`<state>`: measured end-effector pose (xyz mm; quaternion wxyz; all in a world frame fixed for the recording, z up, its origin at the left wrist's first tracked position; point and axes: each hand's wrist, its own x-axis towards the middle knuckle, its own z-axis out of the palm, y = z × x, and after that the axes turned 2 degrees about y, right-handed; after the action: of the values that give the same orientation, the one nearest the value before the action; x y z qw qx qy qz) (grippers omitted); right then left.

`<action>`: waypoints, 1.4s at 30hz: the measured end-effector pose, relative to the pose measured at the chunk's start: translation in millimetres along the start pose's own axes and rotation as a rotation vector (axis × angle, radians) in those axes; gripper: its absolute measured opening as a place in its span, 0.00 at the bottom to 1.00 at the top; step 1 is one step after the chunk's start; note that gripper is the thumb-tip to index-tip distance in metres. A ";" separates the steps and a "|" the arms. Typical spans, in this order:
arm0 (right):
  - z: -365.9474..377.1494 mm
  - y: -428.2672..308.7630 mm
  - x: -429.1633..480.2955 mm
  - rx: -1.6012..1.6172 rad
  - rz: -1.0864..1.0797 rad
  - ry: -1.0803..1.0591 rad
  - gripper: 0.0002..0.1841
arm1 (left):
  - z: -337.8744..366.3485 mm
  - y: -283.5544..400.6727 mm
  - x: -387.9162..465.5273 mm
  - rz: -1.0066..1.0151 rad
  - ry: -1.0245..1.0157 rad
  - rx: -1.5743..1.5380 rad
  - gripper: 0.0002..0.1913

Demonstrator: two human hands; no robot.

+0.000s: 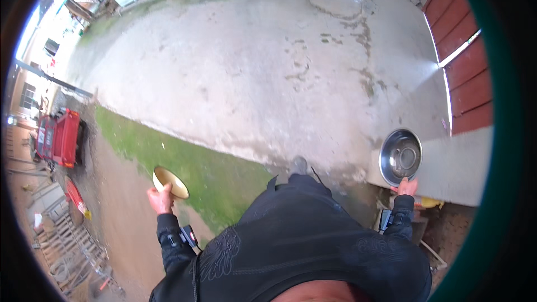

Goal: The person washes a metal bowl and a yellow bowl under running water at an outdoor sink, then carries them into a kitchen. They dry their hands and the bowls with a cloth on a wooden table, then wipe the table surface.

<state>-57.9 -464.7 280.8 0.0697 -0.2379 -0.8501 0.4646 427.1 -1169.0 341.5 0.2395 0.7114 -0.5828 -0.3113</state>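
Note:
My left hand [161,199] grips the near rim of a cream-coloured bowl [174,182], held out to the left above the mossy ground. The bowl is tilted, and its pale inside faces up. Far out to the right, my right hand [407,187] holds a stainless steel basin [400,154] by its near edge. The basin's shiny inside is turned towards me, with a ringed flat bottom and small specks near the rim. Most of the fingers under both rims are hidden.
Concrete paving [235,71] stretches ahead, bordered by green mossy ground [188,159]. Red metal doors [467,71] stand at the right. A red three-wheeled cargo vehicle [63,138] is parked at the left, near wooden slats [69,241]. A low concrete ledge [455,167] runs beneath the doors.

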 end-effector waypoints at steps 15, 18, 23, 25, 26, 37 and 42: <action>447.3 -324.2 118.1 0.192 -0.271 -0.294 0.27 | 189.1 167.2 244.0 -0.162 0.067 -0.260 0.28; 515.3 -358.5 121.4 0.124 -0.174 -0.202 0.29 | 254.0 225.4 323.0 -0.156 0.056 -0.240 0.31; 615.1 -399.7 155.9 0.122 -0.094 -0.154 0.30 | 344.7 358.7 464.6 0.051 0.026 -0.201 0.36; 655.1 -409.3 179.7 -0.070 -0.056 0.040 0.27 | 379.3 404.4 517.7 0.136 0.096 -0.052 0.37; 676.8 -413.4 193.4 -0.050 0.005 0.015 0.25 | 396.5 422.7 541.3 0.093 0.051 -0.078 0.37; 1102.7 -613.2 353.7 -0.140 0.097 -0.163 0.22 | 596.6 660.3 739.3 -0.103 0.140 -0.043 0.40; 1326.1 -749.6 442.2 -0.100 -0.189 -0.137 0.25 | 694.9 763.4 869.8 -0.059 0.223 -0.037 0.38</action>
<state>-1150.8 -1601.7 111.6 0.0432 -0.1277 -0.8937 0.4280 -483.5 -2161.9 255.7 0.3064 0.7540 -0.5255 -0.2478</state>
